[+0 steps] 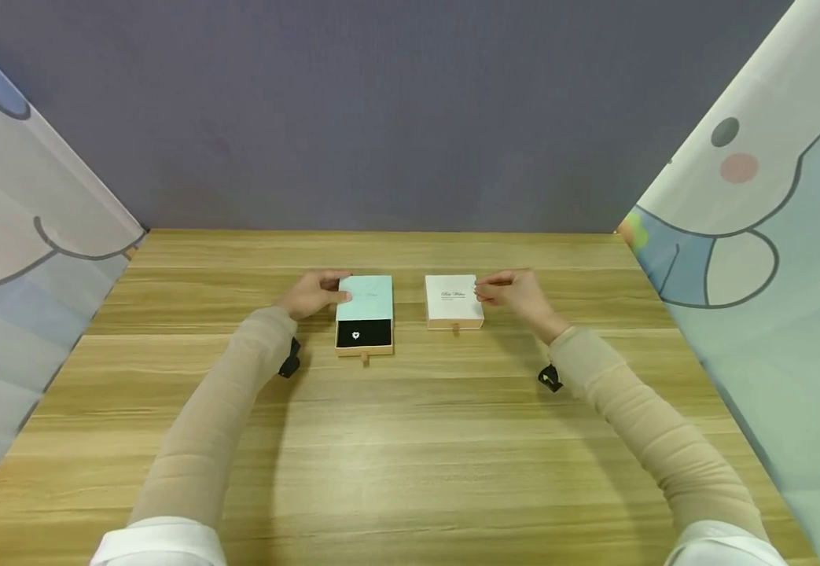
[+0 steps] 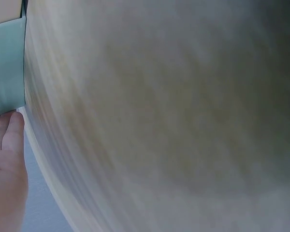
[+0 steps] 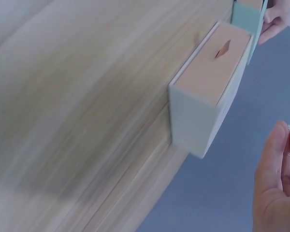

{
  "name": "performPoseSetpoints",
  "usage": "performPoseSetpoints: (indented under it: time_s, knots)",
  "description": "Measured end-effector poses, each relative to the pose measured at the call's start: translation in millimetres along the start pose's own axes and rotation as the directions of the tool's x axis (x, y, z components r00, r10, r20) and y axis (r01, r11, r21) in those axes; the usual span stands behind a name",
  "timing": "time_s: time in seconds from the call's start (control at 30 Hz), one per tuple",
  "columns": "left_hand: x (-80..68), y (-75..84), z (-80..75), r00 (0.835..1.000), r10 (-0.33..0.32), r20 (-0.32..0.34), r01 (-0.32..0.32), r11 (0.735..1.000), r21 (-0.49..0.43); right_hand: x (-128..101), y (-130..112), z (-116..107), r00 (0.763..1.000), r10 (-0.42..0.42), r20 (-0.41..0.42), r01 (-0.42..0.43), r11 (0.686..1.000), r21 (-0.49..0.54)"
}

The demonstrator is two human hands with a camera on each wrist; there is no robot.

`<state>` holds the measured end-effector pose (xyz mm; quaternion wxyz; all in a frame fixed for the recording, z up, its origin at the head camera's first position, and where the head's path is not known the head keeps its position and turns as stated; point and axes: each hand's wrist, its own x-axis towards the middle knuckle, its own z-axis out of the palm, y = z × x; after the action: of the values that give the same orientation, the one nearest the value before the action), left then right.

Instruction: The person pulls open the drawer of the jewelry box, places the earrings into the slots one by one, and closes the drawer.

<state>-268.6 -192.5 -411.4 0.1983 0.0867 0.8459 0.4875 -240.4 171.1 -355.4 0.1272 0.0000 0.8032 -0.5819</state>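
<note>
A turquoise jewellery box (image 1: 365, 292) lies on the table with its drawer (image 1: 365, 351) pulled out toward me. On the drawer's black pad (image 1: 377, 333) sits a small heart-shaped sparkling ornament (image 1: 356, 335). My left hand (image 1: 314, 294) holds the box at its far left, thumb on the lid; its fingers (image 2: 12, 130) meet the box's end in the left wrist view. Above the right edge of a closed white box (image 1: 445, 287), my right hand (image 1: 516, 292) pinches a tiny silvery piece of jewellery (image 3: 289, 128) between thumb and fingertips. Its exact kind is too small to tell.
The white box has a tan drawer front with a small pull tab (image 3: 223, 49). Both boxes stand on a wood-grain table (image 1: 410, 440). A grey panel (image 1: 381, 118) rises behind, and printed cloths (image 1: 770, 259) hang at both sides.
</note>
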Motion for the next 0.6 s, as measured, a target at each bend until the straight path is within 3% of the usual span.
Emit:
performPoseSetpoints:
  time_s: [0.33,0.6]
  knots:
    - [1.0,1.4,1.0,1.0,0.002,-0.003,-0.002,1.0,-0.008,-5.3,-4.6,17.5,0.997,-0.017,0.069,0.012,0.997,0.076]
    - [1.9,3.7,3.2,1.0,0.006,0.006,-0.006,1.0,-0.011,-4.4,-6.8,31.0,0.996,-0.019,0.088,0.018,1.0,0.003]
